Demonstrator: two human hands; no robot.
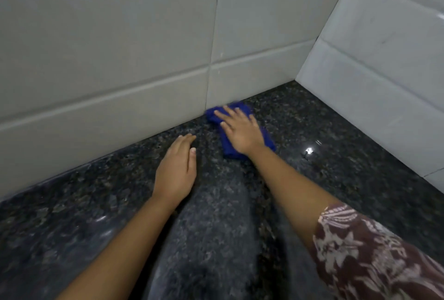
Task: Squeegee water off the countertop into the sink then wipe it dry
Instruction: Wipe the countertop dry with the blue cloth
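A folded blue cloth [269, 140] lies on the dark speckled granite countertop [336, 155], close to the back tiled wall. My right hand [240, 129] lies flat on top of the cloth with fingers spread, pressing it against the stone. My left hand [177, 167] rests palm down on the bare countertop a little to the left of the cloth, fingers together, holding nothing. The cloth's far edge is blurred. No squeegee and no sink are in view.
Grey tiled walls [108, 59] meet the countertop at the back and on the right [384, 71], forming a corner at upper right. A bright light reflection [310, 150] shines on the stone right of the cloth. A patterned sleeve [360, 251] covers my right upper arm.
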